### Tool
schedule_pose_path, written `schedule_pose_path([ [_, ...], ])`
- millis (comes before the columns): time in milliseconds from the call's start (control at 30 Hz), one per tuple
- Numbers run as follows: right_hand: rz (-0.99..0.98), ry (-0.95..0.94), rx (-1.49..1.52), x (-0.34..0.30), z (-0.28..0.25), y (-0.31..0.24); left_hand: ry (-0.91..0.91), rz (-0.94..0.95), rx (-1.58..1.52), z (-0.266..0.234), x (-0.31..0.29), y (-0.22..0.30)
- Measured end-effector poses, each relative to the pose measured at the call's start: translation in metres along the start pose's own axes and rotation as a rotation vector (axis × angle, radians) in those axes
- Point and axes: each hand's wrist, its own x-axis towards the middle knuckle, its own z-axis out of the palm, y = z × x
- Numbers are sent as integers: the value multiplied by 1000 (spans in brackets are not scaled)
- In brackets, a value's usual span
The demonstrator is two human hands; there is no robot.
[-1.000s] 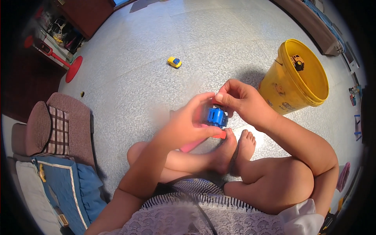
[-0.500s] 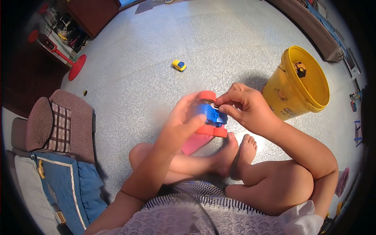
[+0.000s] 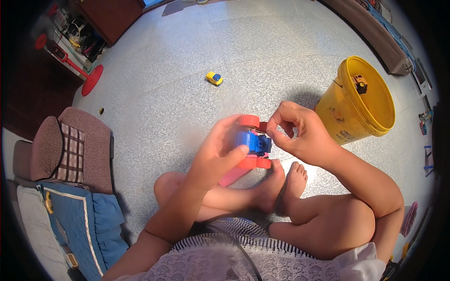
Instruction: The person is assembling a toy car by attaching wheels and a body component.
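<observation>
A toy car (image 3: pixel 253 141) is held upside down over my crossed legs, its blue underside and chunky red wheels showing. Part of a pink piece (image 3: pixel 233 177) shows below it; whether it is joined to the car I cannot tell. My left hand (image 3: pixel 219 149) grips the car from the left, its thumb lying on the blue underside. On the right side, my right hand (image 3: pixel 296 130) pinches thumb and fingers together at a small dark red wheel (image 3: pixel 263 127). The fingertips partly hide that wheel.
A yellow bucket (image 3: pixel 335 117) with a toy vehicle (image 3: pixel 360 84) inside stands at the right. Farther off on the floor sits a small yellow toy car (image 3: pixel 214 78). A brown padded seat (image 3: pixel 96 145) and blue quilted cloth (image 3: pixel 70 215) are at the left, beyond them a red stand (image 3: pixel 93 80).
My right hand has shifted slightly right, and the red wheel by its fingertips now shows. The held car has tilted a little and sits slightly lower in view.
</observation>
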Motion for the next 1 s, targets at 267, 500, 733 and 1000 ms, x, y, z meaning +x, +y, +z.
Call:
schedule_pose_path([
  [267, 59, 18, 68, 1, 6, 7, -44, 0, 41, -1, 1, -7],
  [500, 263, -53, 195, 2, 7, 6, 7, -9, 153, 7, -1, -12],
  [733, 353, -64, 407, 2, 7, 2, 36, 86, 168, 8, 0, -18],
  [1000, 240, -76, 361, -2, -2, 1, 98, 174, 480, 11, -2, -21],
])
